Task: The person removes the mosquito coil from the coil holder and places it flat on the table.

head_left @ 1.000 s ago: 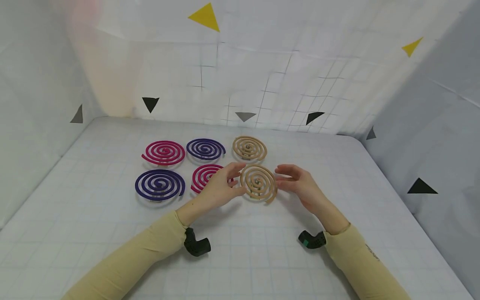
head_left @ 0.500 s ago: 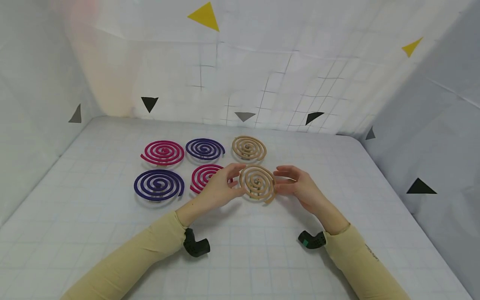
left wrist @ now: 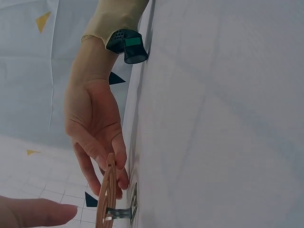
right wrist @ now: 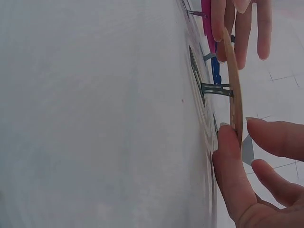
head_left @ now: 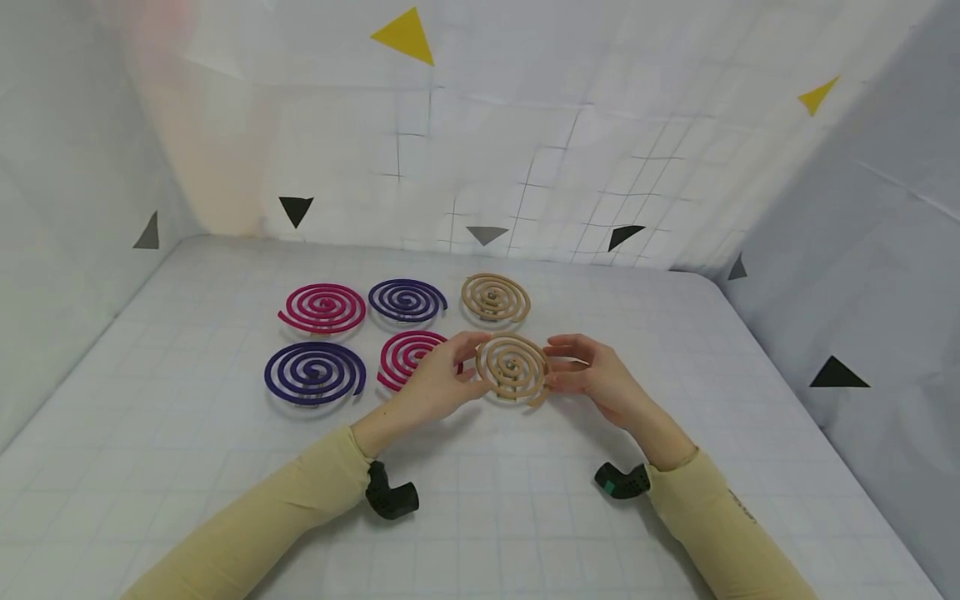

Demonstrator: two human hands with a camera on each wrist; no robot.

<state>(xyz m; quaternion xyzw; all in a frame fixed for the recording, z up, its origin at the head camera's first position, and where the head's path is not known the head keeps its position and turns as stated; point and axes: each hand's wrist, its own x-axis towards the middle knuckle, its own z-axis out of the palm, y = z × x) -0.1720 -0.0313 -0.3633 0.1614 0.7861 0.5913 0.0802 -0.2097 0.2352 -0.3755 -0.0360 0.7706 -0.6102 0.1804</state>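
A tan mosquito coil (head_left: 513, 367) sits on a small metal stand (right wrist: 216, 90), which holds it a little above the table. My left hand (head_left: 429, 382) grips its left rim, with thumb and fingers bent about the edge. On the opposite rim my right hand (head_left: 600, 379) holds the coil, thumb on one face and fingers by the other, as the right wrist view shows. Behind my left hand, a pink coil (head_left: 401, 354) is partly hidden. A second tan coil (head_left: 495, 297) lies just beyond the one between my hands.
To the left stand a near purple coil (head_left: 315, 372), a far pink coil (head_left: 324, 308) and a far purple coil (head_left: 407, 300), all raised on stands. White sheeting with black and yellow triangles (head_left: 408, 35) encloses the white gridded table (head_left: 480, 517).
My right hand has closed in slightly leftward onto the tan coil's right rim. My left hand stays at the left rim, and the other coils keep their places.
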